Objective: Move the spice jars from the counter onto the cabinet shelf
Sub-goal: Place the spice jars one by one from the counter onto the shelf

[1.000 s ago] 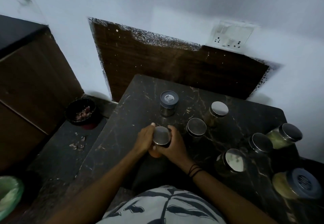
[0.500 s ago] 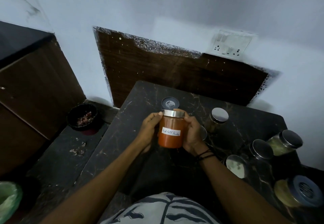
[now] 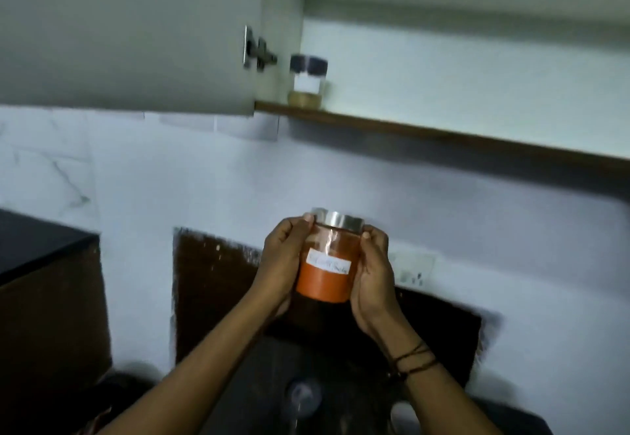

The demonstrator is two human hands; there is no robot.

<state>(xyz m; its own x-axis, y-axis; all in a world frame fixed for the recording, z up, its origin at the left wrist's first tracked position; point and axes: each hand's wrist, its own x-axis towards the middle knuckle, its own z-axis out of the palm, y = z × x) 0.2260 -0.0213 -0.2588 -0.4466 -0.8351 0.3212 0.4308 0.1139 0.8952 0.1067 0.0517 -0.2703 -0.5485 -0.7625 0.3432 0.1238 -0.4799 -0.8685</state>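
We lift a red spice jar (image 3: 325,266) toward the shelf (image 3: 443,134).
Our left hand (image 3: 283,264) and right hand (image 3: 373,274) clasp its sides; another jar (image 3: 308,81) stands beside the open cabinet door (image 3: 129,35).

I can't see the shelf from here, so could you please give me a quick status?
Left hand and right hand both on the orange spice jar, upright, below the cabinet shelf. One dark-lidded jar already at its left end. Door open, nothing in the way.

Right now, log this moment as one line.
carry | both hands hold orange jar upright | below shelf | one jar already there
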